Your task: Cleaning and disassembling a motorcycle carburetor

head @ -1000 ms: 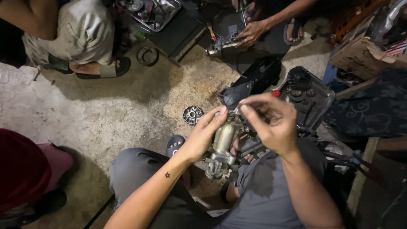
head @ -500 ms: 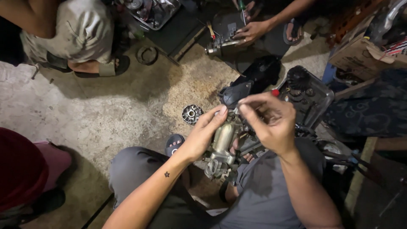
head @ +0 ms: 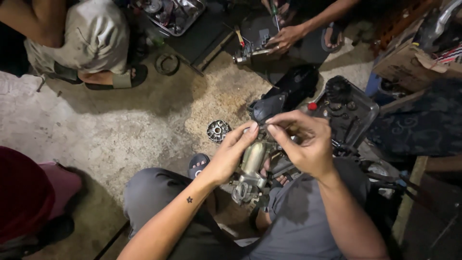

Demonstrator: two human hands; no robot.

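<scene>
From the head camera, very little had changed since a second before. The left hand (head: 230, 156) and the right hand (head: 305, 144) were in almost the same spot as earlier, close together over the metal engine part (head: 251, 166) that rested between the person's knees. The fingertips (head: 253, 127) of both hands were still pinched together at the top of that part, on something too small to make out. So both hands were closed in a pinch, but I could not tell just what they gripped. Because the hands had barely moved, the fiddly work on the part looked to be still going on, slow and careful.

A round metal gear piece (head: 217, 130) lay on the concrete floor (head: 96, 125), just left of the hands, in the same place as before. A black engine cover (head: 349, 110) sat just past the right hand. Farther off, another person's hand (head: 286, 37) rested on a second small engine part (head: 250, 53).
</scene>
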